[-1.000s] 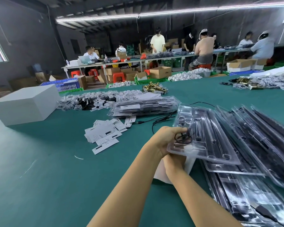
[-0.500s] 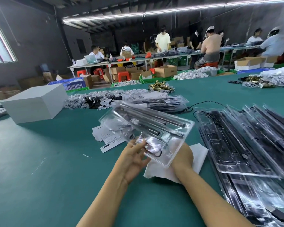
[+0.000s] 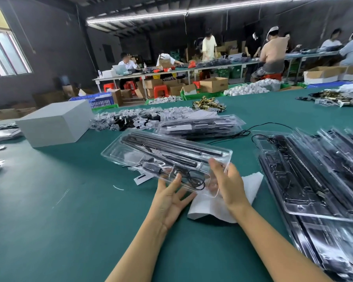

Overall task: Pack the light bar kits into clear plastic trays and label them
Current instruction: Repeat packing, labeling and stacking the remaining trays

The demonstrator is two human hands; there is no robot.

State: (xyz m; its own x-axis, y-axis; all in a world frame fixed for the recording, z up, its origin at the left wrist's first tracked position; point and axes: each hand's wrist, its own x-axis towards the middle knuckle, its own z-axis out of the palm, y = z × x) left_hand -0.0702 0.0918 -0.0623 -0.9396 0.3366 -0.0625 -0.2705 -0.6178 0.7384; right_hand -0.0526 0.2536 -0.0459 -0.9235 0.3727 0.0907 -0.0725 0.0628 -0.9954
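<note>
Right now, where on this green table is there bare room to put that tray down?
Bare green table lies left of the left hand, in front of the white box. Right is crowded: stacked trays past the right hand. Beyond the held tray, bagged parts and packed trays fill the table.

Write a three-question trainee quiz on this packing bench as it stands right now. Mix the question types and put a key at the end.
1. True or false: the clear tray being handled lies flat on the green table.
2. Which item lies directly beneath the hands? A) white foam sheet B) white box C) brass fittings
3. Fill in: the right hand grips the tray's near edge, while the left hand supports it with ____ fingers.

Key: 1 false, it is lifted and tilted above the table; 2 A; 3 straight, spread.
</note>
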